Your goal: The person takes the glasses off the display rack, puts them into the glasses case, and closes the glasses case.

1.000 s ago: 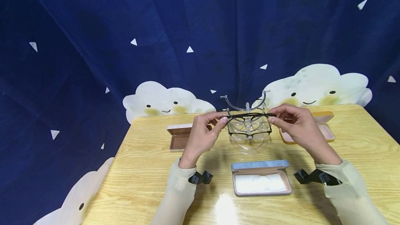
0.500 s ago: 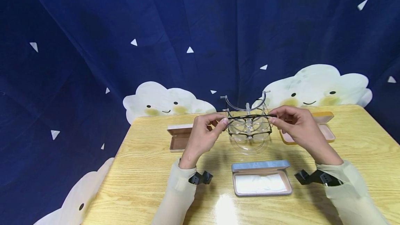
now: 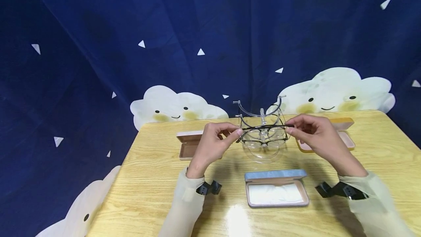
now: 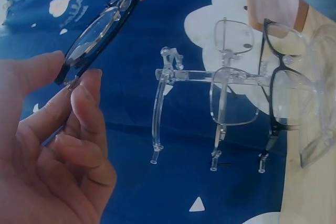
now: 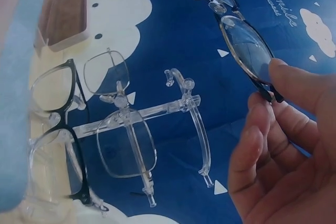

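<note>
Between the two hands is a pair of black-framed eyeglasses (image 5: 247, 48), held up level in the head view. The left hand (image 3: 213, 143) pinches one end of the frame between thumb and fingers. At the opposite end the right hand (image 3: 317, 138) grips it the same way. Beyond the hands stands a clear plastic eyeglass stand (image 5: 157, 111) with curved arms. Its top arm carries nothing. Thin-rimmed glasses (image 4: 234, 95) hang on the middle arm, and black half-rimmed glasses (image 4: 281, 72) sit below them. In the head view the held eyeglasses overlap the stand.
An open blue glasses case (image 3: 275, 174) with a folded white cloth (image 3: 275, 194) inside lies nearest on the wooden table (image 3: 148, 185). Behind the left hand is an open brown-lined case (image 3: 189, 149); an open orange case (image 3: 342, 123) lies behind the right hand. A blue curtain (image 3: 184, 21) hangs behind.
Both hands have lowered the eyeglasses slightly in front of the stand, and the frame has tilted so more of its lenses shows. The grips stay the same.
</note>
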Demonstrator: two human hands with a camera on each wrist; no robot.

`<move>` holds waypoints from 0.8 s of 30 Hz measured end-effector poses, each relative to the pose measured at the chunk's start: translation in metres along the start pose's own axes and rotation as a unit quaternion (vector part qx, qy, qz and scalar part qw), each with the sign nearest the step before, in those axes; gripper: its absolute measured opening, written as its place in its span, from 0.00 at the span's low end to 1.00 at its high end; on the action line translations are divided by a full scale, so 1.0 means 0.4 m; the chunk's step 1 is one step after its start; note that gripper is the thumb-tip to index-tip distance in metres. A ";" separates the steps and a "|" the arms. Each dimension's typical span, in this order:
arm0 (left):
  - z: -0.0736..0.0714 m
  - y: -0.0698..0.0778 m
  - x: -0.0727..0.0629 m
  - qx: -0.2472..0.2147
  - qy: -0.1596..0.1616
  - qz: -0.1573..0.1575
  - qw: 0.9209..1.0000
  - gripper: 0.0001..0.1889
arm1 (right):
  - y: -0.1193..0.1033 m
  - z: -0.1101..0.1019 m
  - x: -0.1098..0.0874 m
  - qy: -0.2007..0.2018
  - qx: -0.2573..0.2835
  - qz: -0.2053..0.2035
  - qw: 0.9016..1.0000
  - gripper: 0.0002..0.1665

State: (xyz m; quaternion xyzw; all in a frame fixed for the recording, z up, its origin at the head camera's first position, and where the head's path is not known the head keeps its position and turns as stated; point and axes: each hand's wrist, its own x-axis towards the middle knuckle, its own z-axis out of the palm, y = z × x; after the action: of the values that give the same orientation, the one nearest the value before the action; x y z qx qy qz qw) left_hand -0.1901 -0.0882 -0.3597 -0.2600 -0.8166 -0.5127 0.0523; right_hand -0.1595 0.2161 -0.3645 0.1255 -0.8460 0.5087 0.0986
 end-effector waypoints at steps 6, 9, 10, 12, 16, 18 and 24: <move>0.010 -0.008 -0.011 0.007 -0.027 0.001 1.000 0.05 | 0.020 -0.010 -0.023 -0.017 -0.019 0.002 1.000 0.10; 0.014 -0.009 -0.015 0.003 -0.040 0.000 0.999 0.05 | 0.031 -0.012 -0.033 -0.024 -0.026 -0.010 0.999 0.09; 0.016 -0.008 -0.016 0.001 -0.044 0.000 0.999 0.05 | 0.036 -0.013 -0.036 -0.026 -0.026 -0.014 0.999 0.09; 0.019 -0.006 -0.018 0.002 -0.052 -0.001 0.999 0.05 | 0.044 -0.016 -0.042 -0.031 -0.026 -0.019 0.999 0.08; 0.025 -0.003 -0.023 0.012 -0.070 -0.007 0.997 0.06 | 0.058 -0.019 -0.053 -0.037 -0.021 -0.028 0.999 0.08; 0.027 -0.004 -0.029 0.022 -0.076 -0.010 0.997 0.06 | 0.063 -0.018 -0.060 -0.040 -0.022 -0.033 0.998 0.08; 0.034 -0.017 -0.055 0.032 -0.109 -0.024 0.993 0.07 | 0.084 -0.015 -0.082 -0.059 -0.010 -0.057 0.997 0.08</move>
State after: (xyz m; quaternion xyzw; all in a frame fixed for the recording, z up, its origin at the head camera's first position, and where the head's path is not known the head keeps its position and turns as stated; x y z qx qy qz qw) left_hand -0.1721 -0.0871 -0.3792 -0.2931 -0.8395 -0.4557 -0.0413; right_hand -0.1386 0.2403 -0.3994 0.2025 -0.8469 0.4853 0.0787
